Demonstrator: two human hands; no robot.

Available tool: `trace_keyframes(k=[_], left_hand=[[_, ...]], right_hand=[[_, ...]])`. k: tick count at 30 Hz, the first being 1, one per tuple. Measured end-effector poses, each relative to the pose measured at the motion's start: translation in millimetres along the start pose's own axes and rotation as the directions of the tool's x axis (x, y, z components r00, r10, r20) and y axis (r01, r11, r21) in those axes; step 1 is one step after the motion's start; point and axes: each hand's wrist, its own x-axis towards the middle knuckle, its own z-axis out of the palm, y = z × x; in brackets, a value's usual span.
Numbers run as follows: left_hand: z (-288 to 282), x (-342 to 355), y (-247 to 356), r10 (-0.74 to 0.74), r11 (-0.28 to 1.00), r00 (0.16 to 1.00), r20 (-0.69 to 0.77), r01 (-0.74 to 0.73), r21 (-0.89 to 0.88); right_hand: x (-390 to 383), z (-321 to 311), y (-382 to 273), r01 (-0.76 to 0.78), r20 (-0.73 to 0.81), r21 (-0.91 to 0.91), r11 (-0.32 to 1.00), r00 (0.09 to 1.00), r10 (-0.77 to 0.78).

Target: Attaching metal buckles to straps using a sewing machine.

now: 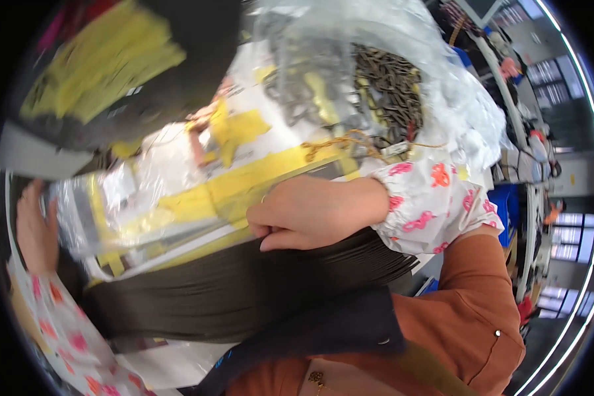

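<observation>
My right hand [317, 208] is closed, fingertips pinched at the near edge of a board covered with yellow tape [244, 181]. What lies between those fingertips, if anything, is hidden. A wide bundle of dark brown strips [244, 284] lies side by side just below it, toward my body. At the far left, my left hand [36, 228] is open, fingers stretched, beside the left end of the board. Clear plastic film [76, 214] wraps that end. Both forearms wear white sleeve covers with pink and orange patterns.
A dark machine body [198, 53] with yellow tape [105, 59] on it looms at the upper left. Beyond my right hand sits a clear plastic bag [462, 99] with brown chains [389, 86]. A tan cord [336, 142] and white tag [396, 150] lie near it.
</observation>
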Motion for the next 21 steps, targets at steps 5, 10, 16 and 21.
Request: trace_keyframes(k=[5,10,16,21], left_hand=[[-87,7,182,0.359,0.600,0.898,0.254,-0.013,-0.800],[-80,1,195,0.317,0.644,0.923,0.219,-0.040,-0.764],[-63,23,118,0.020,0.985,0.937,0.350,0.042,-0.169],[-83,56,210,0.551,0.519,0.833,0.058,-0.287,-0.805]], right_hand=[[-4,7,6,0.055,-0.055,0.105,0.993,0.997,-0.049],[-3,9,9,0.101,-0.146,0.219,0.971,0.987,-0.070],[-29,-5,26,0.137,-0.145,0.200,0.970,0.983,-0.109],[-18,15,13,0.171,-0.256,0.143,0.975,0.958,-0.130]])
